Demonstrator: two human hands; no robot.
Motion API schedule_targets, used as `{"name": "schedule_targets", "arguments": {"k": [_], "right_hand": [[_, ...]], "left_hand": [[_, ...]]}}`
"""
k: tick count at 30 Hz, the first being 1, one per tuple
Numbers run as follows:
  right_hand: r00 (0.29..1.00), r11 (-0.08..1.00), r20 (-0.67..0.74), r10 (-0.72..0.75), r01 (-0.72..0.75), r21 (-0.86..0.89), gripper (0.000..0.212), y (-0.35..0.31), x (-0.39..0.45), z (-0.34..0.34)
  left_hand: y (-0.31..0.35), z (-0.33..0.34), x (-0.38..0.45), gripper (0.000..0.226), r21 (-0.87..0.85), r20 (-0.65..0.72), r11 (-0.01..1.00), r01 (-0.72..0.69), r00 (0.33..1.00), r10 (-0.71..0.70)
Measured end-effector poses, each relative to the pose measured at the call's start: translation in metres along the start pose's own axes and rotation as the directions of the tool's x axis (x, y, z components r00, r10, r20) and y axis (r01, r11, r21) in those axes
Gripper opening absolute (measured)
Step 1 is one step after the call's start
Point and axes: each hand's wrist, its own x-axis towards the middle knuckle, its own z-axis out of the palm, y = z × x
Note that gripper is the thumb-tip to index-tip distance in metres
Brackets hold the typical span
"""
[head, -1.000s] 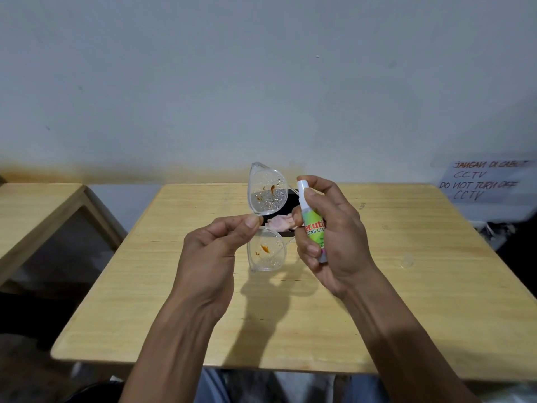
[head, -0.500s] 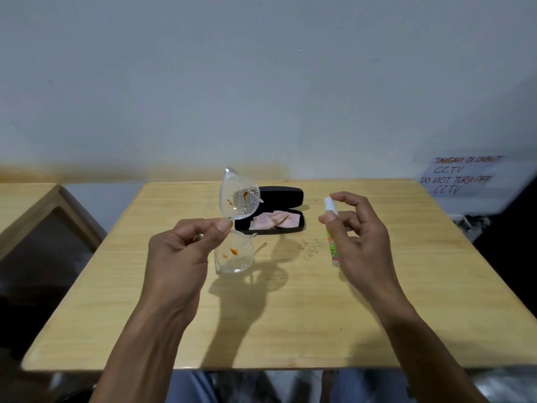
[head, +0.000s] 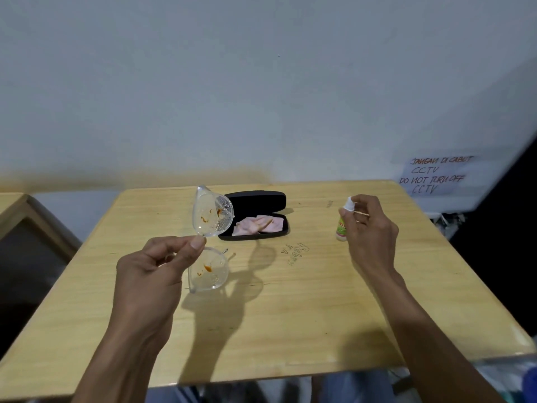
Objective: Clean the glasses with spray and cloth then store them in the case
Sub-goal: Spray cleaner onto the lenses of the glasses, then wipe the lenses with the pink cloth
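We hold the glasses (head: 209,239) in the left hand (head: 151,274), thumb and forefinger pinched on the bridge between the two clear lenses. The frame stands on end above the table (head: 290,315), one lens far and high, the other near and low. This pinch keeps our fingers off the lens faces, which carry orange smears and fine droplets, so both surfaces stay exposed for wiping. In our judgement the wetting step is complete and the wiping step is due.

The right hand (head: 374,237) is at the right side of the table, well apart from the glasses. Its fingers are curled round the spray bottle (head: 343,222), gripping it near the white cap. The bottle is upright and its base appears to be at the table surface; we cannot tell whether it is touching. We read this as setting the bottle down to free the hand.

The case (head: 255,213) lies open at the far middle of the table, just right of the upper lens, lid raised toward the wall. The pink cloth (head: 258,223) lies crumpled inside the lower half, within reach of the right hand once it is free.

A handwritten notice (head: 436,174) is fixed to the wall at the far right. Pencilled lettering marks the table near the case.
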Motion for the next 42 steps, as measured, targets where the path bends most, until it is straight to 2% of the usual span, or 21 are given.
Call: {"name": "schedule_targets", "arguments": {"k": [14,20,22,24,27,29,31,36,42], "right_hand": [[0.999,0.988,-0.049,-0.017,0.009,-0.154,0.024,0.018,0.002,0.000],[0.954,0.911,-0.117,-0.274,0.219,-0.350,0.028,-0.009,-0.007,0.006],[0.936,0.874,-0.050,-0.349,0.306,-0.377,0.025,-0.025,-0.014,0.018],[0.931,0.879,0.075,-0.357,0.362,-0.309,0.021,-0.035,-0.021,0.036],[0.923,0.915,0.317,-0.219,0.307,-0.262,0.017,-0.039,-0.022,0.066],[0.886,0.917,0.452,-0.106,0.263,-0.301,0.020,-0.036,-0.018,0.081],[0.842,0.893,0.536,-0.065,0.289,-0.346,0.023,-0.034,-0.011,0.093],[0.765,0.828,0.642,-0.043,0.386,-0.406,0.026,-0.035,0.001,0.110],[0.755,0.853,0.655,-0.028,0.359,-0.378,0.022,-0.029,0.000,0.120]], "left_hand": [[-0.002,0.004,0.001,0.016,-0.017,0.001,1.000,0.015,1.000,-0.015],[-0.003,0.006,0.001,0.021,-0.002,-0.009,1.000,0.025,1.000,-0.025],[-0.004,0.007,0.001,0.022,-0.002,-0.010,1.000,0.028,1.000,-0.028],[-0.005,0.008,0.003,0.021,0.000,-0.010,0.999,0.036,0.999,-0.036],[-0.008,0.009,0.005,0.024,0.006,-0.009,0.999,0.047,0.999,-0.047],[-0.009,0.008,0.006,0.019,0.010,-0.009,0.999,0.050,0.999,-0.050],[-0.011,0.005,0.008,0.016,0.012,-0.013,0.999,0.053,0.999,-0.053],[-0.014,-0.003,0.014,0.020,0.009,-0.003,0.998,0.064,0.998,-0.064],[-0.015,-0.006,0.020,0.024,0.006,0.006,0.997,0.077,0.997,-0.077]]}}
